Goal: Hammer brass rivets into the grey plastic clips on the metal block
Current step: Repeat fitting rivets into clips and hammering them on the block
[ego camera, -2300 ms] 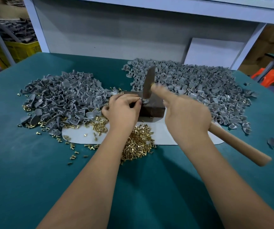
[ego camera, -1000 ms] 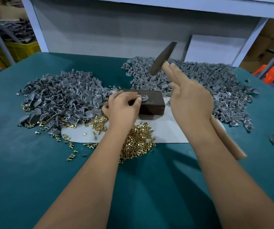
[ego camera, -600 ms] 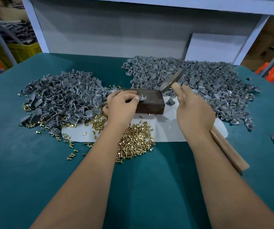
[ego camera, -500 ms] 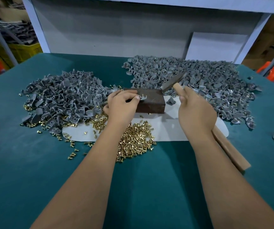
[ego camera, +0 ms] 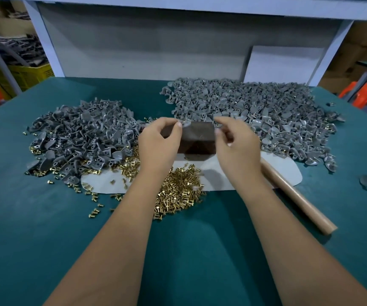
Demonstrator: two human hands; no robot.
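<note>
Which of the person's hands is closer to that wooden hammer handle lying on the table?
Right. The right hand hovers just above and beside the handle, whose upper end disappears behind it. The left hand is across the metal block, well away from it.

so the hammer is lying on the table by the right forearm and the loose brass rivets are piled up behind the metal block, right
Not quite. The hammer's long wooden handle does lie on the teal table by the right forearm, but the loose pile of small brass rivets sits in front of the dark rectangular metal block, nearer the person, between the forearms. Behind the block lie grey plastic clips. The head view shows this.
</note>
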